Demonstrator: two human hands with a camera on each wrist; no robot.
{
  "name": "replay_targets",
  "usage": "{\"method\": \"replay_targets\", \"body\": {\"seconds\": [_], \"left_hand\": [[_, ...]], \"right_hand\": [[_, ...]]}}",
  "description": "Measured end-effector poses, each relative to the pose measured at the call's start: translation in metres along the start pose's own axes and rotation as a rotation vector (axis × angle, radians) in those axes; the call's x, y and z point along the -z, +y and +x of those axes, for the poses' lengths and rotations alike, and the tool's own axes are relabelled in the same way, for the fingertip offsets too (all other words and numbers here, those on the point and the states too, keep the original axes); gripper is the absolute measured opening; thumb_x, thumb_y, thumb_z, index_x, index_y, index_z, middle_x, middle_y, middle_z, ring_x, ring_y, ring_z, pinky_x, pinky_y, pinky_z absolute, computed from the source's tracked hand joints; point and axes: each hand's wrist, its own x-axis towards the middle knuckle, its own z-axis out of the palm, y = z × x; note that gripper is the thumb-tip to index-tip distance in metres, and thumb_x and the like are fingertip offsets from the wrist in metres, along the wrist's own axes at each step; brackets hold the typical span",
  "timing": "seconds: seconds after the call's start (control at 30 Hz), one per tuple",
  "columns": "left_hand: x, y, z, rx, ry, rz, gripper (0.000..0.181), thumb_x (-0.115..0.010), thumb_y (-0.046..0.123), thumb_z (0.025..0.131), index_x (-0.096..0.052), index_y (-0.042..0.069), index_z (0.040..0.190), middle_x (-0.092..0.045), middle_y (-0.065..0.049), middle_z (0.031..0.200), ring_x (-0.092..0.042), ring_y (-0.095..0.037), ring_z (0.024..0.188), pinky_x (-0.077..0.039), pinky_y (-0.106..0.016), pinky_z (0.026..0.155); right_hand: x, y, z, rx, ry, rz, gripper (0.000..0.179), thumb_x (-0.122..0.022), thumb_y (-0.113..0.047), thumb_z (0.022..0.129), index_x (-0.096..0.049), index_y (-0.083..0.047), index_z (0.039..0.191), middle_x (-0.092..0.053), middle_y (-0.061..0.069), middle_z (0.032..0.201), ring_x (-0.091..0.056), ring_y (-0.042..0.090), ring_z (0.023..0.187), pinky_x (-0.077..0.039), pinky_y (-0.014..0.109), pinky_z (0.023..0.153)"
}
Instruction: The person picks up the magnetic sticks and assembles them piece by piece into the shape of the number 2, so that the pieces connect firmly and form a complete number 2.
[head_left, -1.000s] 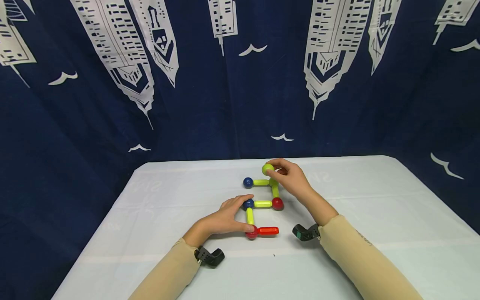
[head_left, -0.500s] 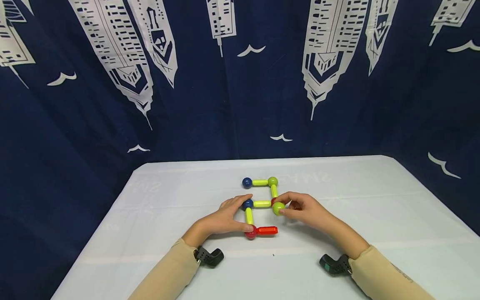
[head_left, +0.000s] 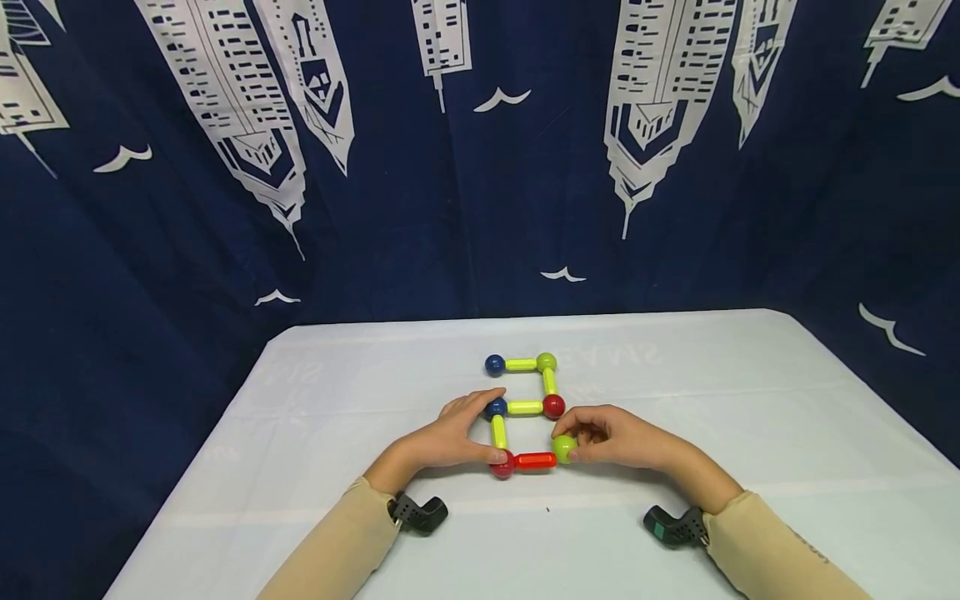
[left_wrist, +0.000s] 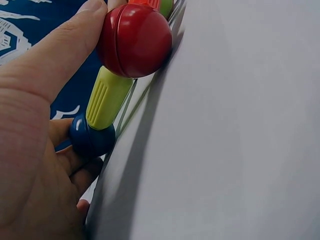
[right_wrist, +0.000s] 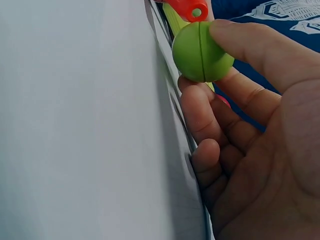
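Observation:
A figure of toy balls and sticks lies on the table in a squared zigzag. My left hand holds its near left side, thumb on the red ball and fingers at the blue ball; a yellow-green stick joins these two. From that red ball a red stick points right. At its free end my right hand pinches a green ball between thumb and fingers. In the head view ball and stick end appear to meet; whether they touch I cannot tell.
Farther back, the figure continues through another red ball, a green ball and a blue ball, joined by yellow-green sticks. The white table lies before a dark blue printed curtain. Each wrist wears a black camera.
My right hand has brought the green ball from above the far right corner, toward me past the red ball, to the red stick's end. The left hand has stayed in place.

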Motion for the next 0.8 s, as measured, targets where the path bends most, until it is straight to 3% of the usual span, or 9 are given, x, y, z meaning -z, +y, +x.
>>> {"method": "replay_targets", "body": {"seconds": [0.8], "left_hand": [[-0.0014, -0.0011, -0.0001, -0.031, 0.007, 0.042, 0.092, -0.064, 0.062, 0.069, -0.017, 0.036, 0.143, -0.024, 0.008, 0.148, -0.018, -0.027, 0.137, -0.02, -0.053, 0.108]], "right_hand": [[-0.0005, -0.0025, -0.0044, 0.013, -0.03, -0.043, 0.027, -0.071, -0.027, 0.078, -0.059, -0.024, 0.102, -0.059, -0.002, 0.087, -0.051, 0.01, 0.071, -0.042, 0.02, 0.057]]}}
